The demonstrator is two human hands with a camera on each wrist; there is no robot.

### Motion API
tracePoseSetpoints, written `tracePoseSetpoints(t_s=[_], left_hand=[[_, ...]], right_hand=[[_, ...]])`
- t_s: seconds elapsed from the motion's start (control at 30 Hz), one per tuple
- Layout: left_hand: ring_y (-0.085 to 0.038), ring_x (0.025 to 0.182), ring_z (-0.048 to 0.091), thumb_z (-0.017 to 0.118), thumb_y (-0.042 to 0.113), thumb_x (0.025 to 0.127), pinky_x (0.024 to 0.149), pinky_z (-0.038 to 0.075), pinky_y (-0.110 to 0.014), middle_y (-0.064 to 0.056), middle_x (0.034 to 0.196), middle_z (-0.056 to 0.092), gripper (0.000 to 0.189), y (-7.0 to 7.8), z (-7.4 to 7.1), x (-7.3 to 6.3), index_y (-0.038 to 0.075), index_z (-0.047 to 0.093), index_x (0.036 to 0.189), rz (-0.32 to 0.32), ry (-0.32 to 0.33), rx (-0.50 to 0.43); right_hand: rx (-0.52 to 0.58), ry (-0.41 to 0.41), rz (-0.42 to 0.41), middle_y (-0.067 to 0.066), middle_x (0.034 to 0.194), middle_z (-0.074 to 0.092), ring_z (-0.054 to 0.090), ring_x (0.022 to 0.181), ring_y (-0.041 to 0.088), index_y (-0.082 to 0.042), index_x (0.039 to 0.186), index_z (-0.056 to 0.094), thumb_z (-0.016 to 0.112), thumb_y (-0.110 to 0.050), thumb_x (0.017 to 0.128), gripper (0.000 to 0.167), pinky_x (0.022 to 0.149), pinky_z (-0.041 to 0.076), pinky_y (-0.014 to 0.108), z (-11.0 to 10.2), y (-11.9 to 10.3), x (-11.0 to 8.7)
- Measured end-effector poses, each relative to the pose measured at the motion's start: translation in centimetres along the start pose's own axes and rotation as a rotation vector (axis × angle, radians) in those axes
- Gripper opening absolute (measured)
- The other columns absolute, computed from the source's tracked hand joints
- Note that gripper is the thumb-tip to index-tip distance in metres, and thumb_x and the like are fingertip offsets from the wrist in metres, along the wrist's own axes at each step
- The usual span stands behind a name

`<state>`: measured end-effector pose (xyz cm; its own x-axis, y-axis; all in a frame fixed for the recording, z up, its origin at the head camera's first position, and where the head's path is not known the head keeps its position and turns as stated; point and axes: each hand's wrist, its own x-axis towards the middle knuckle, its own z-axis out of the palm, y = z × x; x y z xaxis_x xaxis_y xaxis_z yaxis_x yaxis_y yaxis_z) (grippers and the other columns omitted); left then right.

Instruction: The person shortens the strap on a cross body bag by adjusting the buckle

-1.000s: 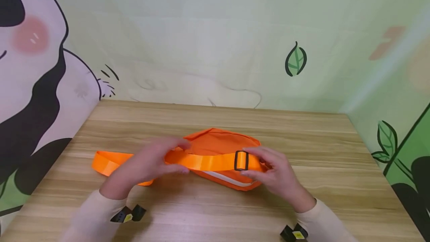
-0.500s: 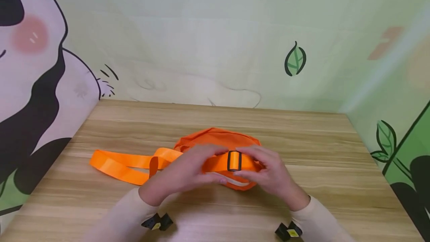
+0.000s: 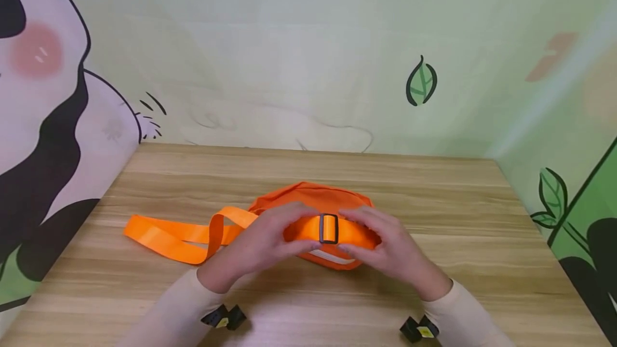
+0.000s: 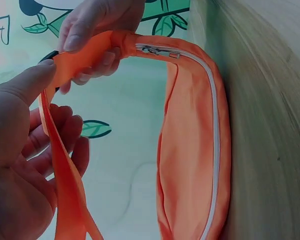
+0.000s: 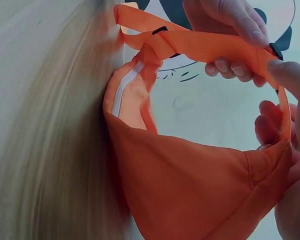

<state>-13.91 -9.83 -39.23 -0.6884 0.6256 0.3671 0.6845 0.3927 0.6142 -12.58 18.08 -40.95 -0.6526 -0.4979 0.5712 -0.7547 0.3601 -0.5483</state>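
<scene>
An orange waist bag (image 3: 308,193) with a white zipper (image 4: 215,125) rests on the wooden table. Its orange strap (image 3: 164,245) passes in front of the bag and through a black slider buckle (image 3: 322,229). My left hand (image 3: 262,240) pinches the strap at the buckle's left side, thumb below and fingers above. On the other side, my right hand (image 3: 388,240) holds the strap close to the buckle in the same way. The right wrist view shows a second black slider (image 5: 161,31) farther along the strap.
A long loop of strap lies on the table (image 3: 308,304) to the left of the bag. Behind and beside the table stand walls (image 3: 231,58) printed with a panda and leaves. Small black devices (image 3: 224,317) sit at both wrists.
My left hand has slid right along the strap up to the buckle. The buckle and my right hand have shifted slightly left, and more strap shows looped at the left.
</scene>
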Motion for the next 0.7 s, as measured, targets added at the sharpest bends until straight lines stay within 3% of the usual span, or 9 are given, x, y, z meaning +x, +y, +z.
tracePoseSetpoints(t_s=[0.23, 0.4, 0.5, 0.7], left_hand=[[-0.013, 0.100, 0.068, 0.090, 0.027, 0.090, 0.090, 0.060, -0.029, -0.001, 0.114, 0.076, 0.046, -0.2, 0.4, 0.2, 0.009, 0.072, 0.128, 0.091, 0.010, 0.088], [-0.014, 0.094, 0.067, 0.092, 0.029, 0.088, 0.086, 0.060, -0.025, -0.002, 0.110, 0.076, 0.049, -0.3, 0.7, 0.5, 0.007, 0.072, 0.127, 0.163, 0.007, 0.184], [-0.012, 0.089, 0.064, 0.091, 0.030, 0.089, 0.083, 0.058, -0.023, -0.001, 0.105, 0.074, 0.047, -0.4, 0.7, 0.4, 0.007, 0.072, 0.126, 0.156, -0.008, 0.209], [-0.013, 0.090, 0.066, 0.092, 0.030, 0.088, 0.084, 0.060, -0.027, -0.002, 0.108, 0.076, 0.046, -0.9, 0.0, -0.3, 0.007, 0.073, 0.123, 0.114, 0.002, 0.233]], right_hand=[[-0.050, -0.016, -0.052, 0.010, 0.124, 0.078, 0.073, 0.109, 0.025, -0.003, 0.134, 0.071, 0.094, -0.021, 0.085, 0.057, 0.098, 0.058, 0.025, 0.3, -0.4, 0.7], [-0.085, -0.082, -0.038, 0.005, 0.117, 0.077, 0.070, 0.100, 0.018, -0.006, 0.132, 0.071, 0.096, -0.021, 0.082, 0.058, 0.085, 0.062, 0.032, 0.6, -0.9, 1.4], [-0.092, -0.104, 0.010, 0.003, 0.112, 0.077, 0.068, 0.094, 0.016, -0.008, 0.127, 0.073, 0.097, -0.016, 0.080, 0.054, 0.079, 0.062, 0.029, 0.6, -1.1, 1.4], [-0.058, -0.086, 0.050, 0.003, 0.110, 0.078, 0.069, 0.092, 0.014, -0.009, 0.122, 0.074, 0.098, -0.008, 0.076, 0.052, 0.079, 0.063, 0.028, -0.6, -0.1, 0.6]])
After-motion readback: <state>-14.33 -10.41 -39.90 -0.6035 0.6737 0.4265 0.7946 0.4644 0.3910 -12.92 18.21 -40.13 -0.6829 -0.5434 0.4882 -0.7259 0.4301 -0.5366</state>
